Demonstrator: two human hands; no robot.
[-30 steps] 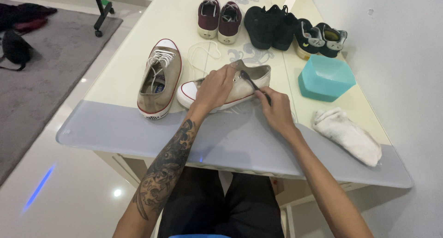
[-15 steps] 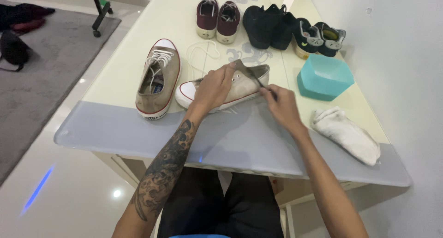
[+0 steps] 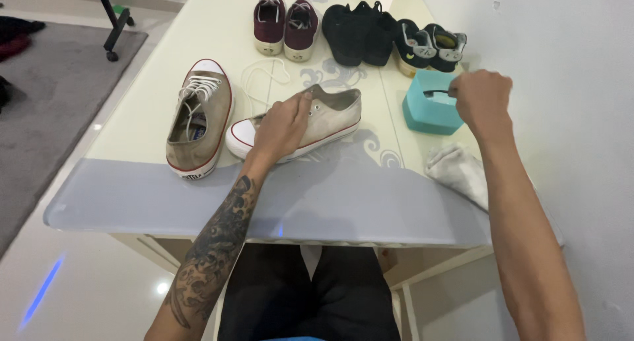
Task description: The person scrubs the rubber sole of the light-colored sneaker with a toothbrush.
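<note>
Near the front edge of the surface [image 3: 198, 37] lies a beige sneaker [image 3: 300, 124] on its side, laces out. Left hand [image 3: 282, 126] presses flat and open on it, pinning it steady. Right of the sneaker, right hand [image 3: 483, 96] is closed around a dark brush [image 3: 437, 93], dipping it over the teal tub [image 3: 429, 113]. Left of the sneaker stands its laced mate [image 3: 198, 119]; beyond it, 1 loose lace [image 3: 264, 76].

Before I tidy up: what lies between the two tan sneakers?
In the head view, only bare tabletop separates the laced tan sneaker from the unlaced one; the loose white lace lies just behind.
</note>
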